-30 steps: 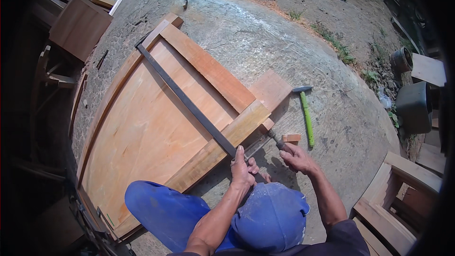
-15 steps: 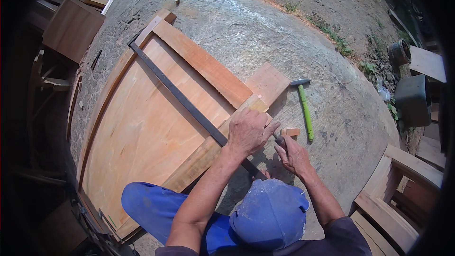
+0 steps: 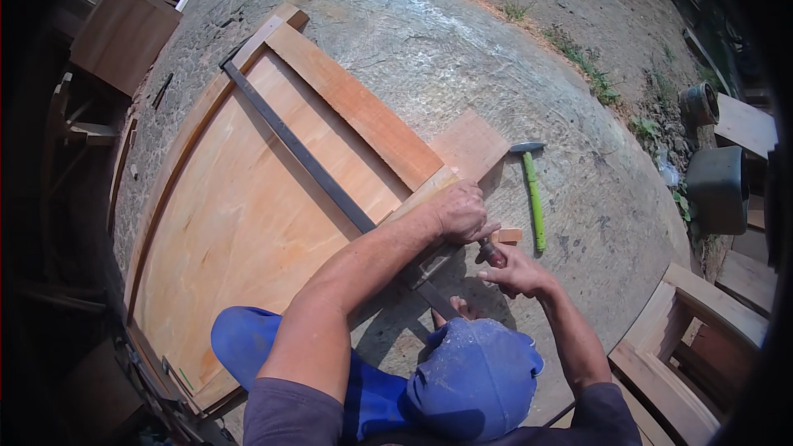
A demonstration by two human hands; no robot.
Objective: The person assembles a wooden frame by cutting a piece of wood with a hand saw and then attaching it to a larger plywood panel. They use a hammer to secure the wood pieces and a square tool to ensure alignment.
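Observation:
A wooden panel frame (image 3: 239, 198) lies tilted across the ground, and a dark bar clamp (image 3: 306, 157) spans it. My left hand (image 3: 462, 213) is closed at the frame's right corner, on or just over the rail end; what its fingers hold is hidden. My right hand (image 3: 524, 271) grips a tool by its dark red handle (image 3: 494, 254). The tool's working end is hidden by my left hand, so I cannot tell its exact kind. A small wood block (image 3: 507, 236) lies just beyond the handle.
A hammer with a green handle (image 3: 535, 202) lies on the concrete to the right. A flat board (image 3: 472, 144) sticks out past the frame's corner. Wooden frames (image 3: 686, 339) stand at lower right, near a grey container (image 3: 717, 192). My knee (image 3: 475, 376) is close below.
My left hand has shifted slightly right, its forearm now lying lower across the frame and clamp. My right hand has moved a little down and right, showing more of the tool's handle.

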